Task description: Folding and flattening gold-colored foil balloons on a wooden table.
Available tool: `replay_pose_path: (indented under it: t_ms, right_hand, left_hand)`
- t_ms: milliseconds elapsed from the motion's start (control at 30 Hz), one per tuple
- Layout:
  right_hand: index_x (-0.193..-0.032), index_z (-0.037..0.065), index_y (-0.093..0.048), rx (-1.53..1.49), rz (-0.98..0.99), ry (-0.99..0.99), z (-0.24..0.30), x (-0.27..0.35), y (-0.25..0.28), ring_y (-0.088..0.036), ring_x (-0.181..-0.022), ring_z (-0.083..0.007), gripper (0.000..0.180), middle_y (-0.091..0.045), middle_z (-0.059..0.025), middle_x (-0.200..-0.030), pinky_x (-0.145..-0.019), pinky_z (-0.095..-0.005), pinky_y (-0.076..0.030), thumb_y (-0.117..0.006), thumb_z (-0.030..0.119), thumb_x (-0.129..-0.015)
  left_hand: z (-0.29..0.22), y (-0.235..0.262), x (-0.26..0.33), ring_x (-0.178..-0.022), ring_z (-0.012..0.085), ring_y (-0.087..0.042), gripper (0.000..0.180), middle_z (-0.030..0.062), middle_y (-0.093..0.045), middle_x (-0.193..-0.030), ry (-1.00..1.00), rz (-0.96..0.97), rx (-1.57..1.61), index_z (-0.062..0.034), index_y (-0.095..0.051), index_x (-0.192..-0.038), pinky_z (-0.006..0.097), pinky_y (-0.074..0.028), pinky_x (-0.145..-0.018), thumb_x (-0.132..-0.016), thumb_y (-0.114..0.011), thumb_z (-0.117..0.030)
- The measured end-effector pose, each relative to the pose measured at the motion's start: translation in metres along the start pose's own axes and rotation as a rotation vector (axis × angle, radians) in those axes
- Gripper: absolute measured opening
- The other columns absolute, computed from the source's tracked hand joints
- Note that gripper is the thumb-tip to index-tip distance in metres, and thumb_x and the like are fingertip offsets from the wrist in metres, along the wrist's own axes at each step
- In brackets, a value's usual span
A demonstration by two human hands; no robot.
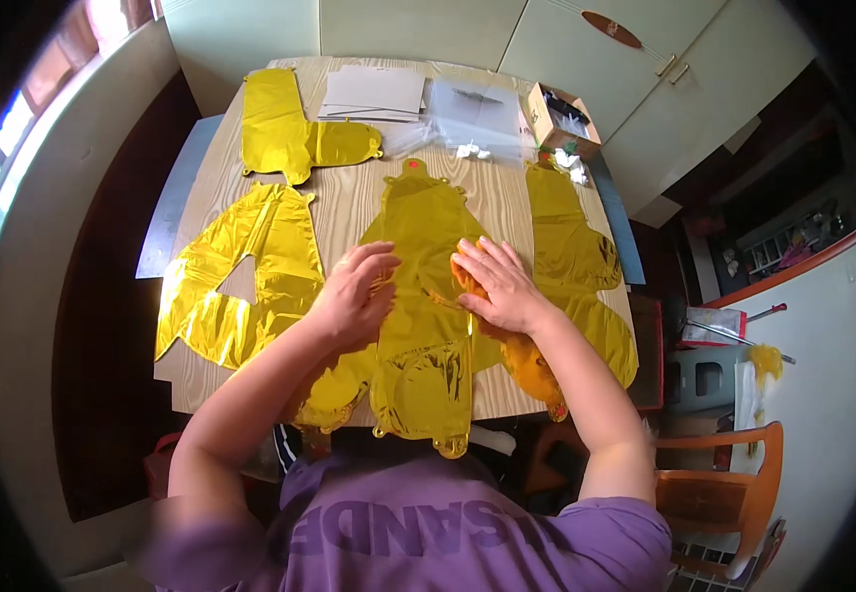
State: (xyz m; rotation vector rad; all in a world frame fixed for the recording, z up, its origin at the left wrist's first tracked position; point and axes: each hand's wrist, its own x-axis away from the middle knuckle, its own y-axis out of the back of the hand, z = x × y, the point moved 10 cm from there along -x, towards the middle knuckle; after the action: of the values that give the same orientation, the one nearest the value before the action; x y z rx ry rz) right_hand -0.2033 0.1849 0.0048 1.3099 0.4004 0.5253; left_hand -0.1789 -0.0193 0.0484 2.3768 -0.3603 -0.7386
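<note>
A flat gold foil balloon [418,222] lies lengthwise in the middle of the table, its lower end hanging near the front edge. My right hand [503,288] rests on the foil at its right side, fingers stretched out and palm down, with orange reflections around it. At the left side of the same balloon my left hand [354,291] is loosely bent, fingers apart, nothing seen in it. Whether its fingertips touch the foil I cannot tell. More gold foil shows beneath both forearms, partly hidden.
Other flat gold balloons lie around: a triangular one with a hole [270,247], an L-shaped one [275,123], and a rounded one [571,232] at right. White sheets [374,91], clear plastic bags [477,113] and a small open box [556,123] sit at the back. A wooden chair [719,488] stands right.
</note>
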Motion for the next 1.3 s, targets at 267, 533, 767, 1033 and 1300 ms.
replay_pose_path:
  t_ms: [267,533,767,1033,1300]
  right_hand:
    - [-0.153,0.017,-0.041,-0.033,-0.017,-0.069,-0.014,0.009,0.007,-0.024,-0.151,-0.0317,0.067,-0.031,-0.0071,-0.163,-0.124,-0.047,-0.017,-0.058,0.048,-0.097]
    - [-0.153,0.018,-0.041,-0.041,0.021,-0.075,-0.013,0.0,0.008,-0.026,-0.15,-0.032,0.065,-0.031,-0.0055,-0.164,-0.122,-0.0461,-0.024,-0.059,0.044,-0.097]
    - [-0.153,0.017,-0.041,-0.012,0.022,-0.061,-0.01,-0.001,0.009,-0.028,-0.149,-0.0323,0.065,-0.033,-0.0061,-0.163,-0.122,-0.0452,-0.026,-0.062,0.04,-0.096]
    - [-0.141,0.01,-0.052,-0.158,-0.32,-0.098,-0.012,0.037,0.043,-0.045,-0.137,-0.0337,0.054,-0.046,-0.0146,-0.15,-0.112,-0.0411,-0.038,-0.067,0.035,-0.094]
    - [-0.08,0.007,-0.062,0.155,-0.576,-0.792,0.023,0.222,0.058,-0.062,-0.08,-0.0366,0.033,-0.064,-0.0121,-0.082,-0.071,-0.0475,-0.048,-0.079,0.036,-0.082]
  left_hand:
    - [0.009,0.016,0.047,-0.135,0.0391,-0.046,0.041,0.0195,-0.056,-0.137,-0.07,0.128,-0.228,-0.0037,-0.06,-0.125,0.052,-0.033,-0.116,-0.087,-0.068,-0.015]
    - [0.016,0.017,0.049,-0.136,0.0386,-0.046,0.041,0.0182,-0.055,-0.138,-0.044,0.187,-0.27,-0.0055,-0.059,-0.128,0.052,-0.031,-0.116,-0.089,-0.068,-0.018]
    - [-0.038,-0.014,0.01,-0.142,0.0394,-0.038,0.057,0.0201,-0.047,-0.147,-0.172,0.246,-0.165,-0.0064,-0.052,-0.138,0.054,-0.026,-0.12,-0.09,-0.068,-0.034]
    - [-0.036,-0.066,0.012,-0.143,0.0397,-0.036,0.079,0.0189,-0.044,-0.149,-0.235,0.363,-0.266,-0.0086,-0.051,-0.142,0.057,-0.024,-0.12,-0.079,-0.074,-0.05]
    - [-0.032,-0.067,0.013,-0.145,0.0388,-0.033,0.077,0.018,-0.043,-0.151,-0.197,0.374,-0.28,-0.0081,-0.051,-0.141,0.055,-0.022,-0.121,-0.082,-0.069,-0.055]
